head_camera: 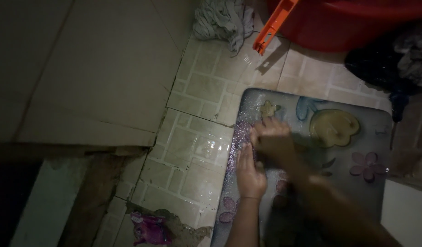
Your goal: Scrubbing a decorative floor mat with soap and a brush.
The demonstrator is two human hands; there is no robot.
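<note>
A grey floor mat (pixel 353 137) printed with flowers and a yellow shape lies wet on the tiled floor (pixel 197 146). My left hand (pixel 250 173) rests flat on the mat's left edge, fingers stretched forward, holding nothing. My right hand (pixel 271 138) is just beyond it on the mat, blurred, with its fingers curled down. Whether anything is under or inside that hand is hidden. My right forearm crosses the mat from the lower right.
A red basin (pixel 353 23) stands at the top right with an orange plastic handle (pixel 275 23) leaning by it. A grey rag (pixel 220 18) lies beside it, dark clothes (pixel 394 55) at the right. A pink packet (pixel 149 228) lies by the broken floor edge.
</note>
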